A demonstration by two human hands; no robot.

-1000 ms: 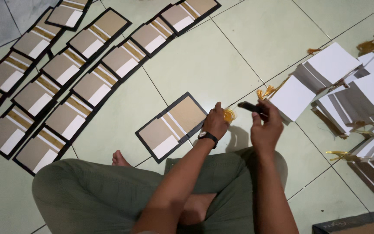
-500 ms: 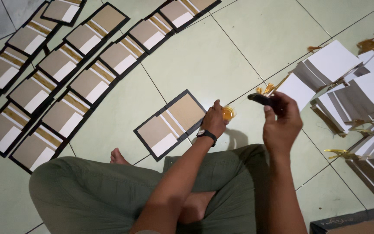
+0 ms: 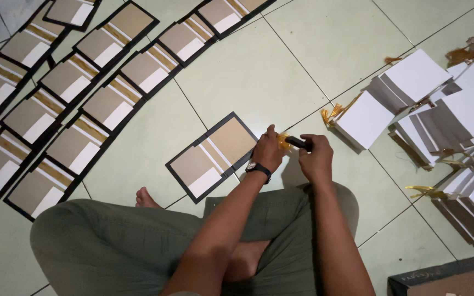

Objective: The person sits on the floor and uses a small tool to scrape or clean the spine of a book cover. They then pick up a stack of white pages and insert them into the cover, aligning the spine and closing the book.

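I sit cross-legged on a tiled floor. My left hand (image 3: 267, 151), with a wristwatch, pinches a small yellow piece (image 3: 283, 141) at the right edge of an open black-edged cardboard cover (image 3: 212, 156) lying flat in front of my knees. My right hand (image 3: 316, 160) grips a short black stick-like object (image 3: 299, 144) whose tip meets the yellow piece. Both hands are close together just above the floor. What the yellow piece is cannot be told.
Several similar open covers (image 3: 72, 109) lie in overlapping rows across the left and top. Piles of white boards (image 3: 412, 82) with gold ribbons (image 3: 330, 114) are heaped at the right. A dark box corner (image 3: 440, 279) shows at the bottom right.
My right hand has come down and left with the black object, bringing its tip against the yellow piece in my left hand. The left hand stayed at the cover's edge.
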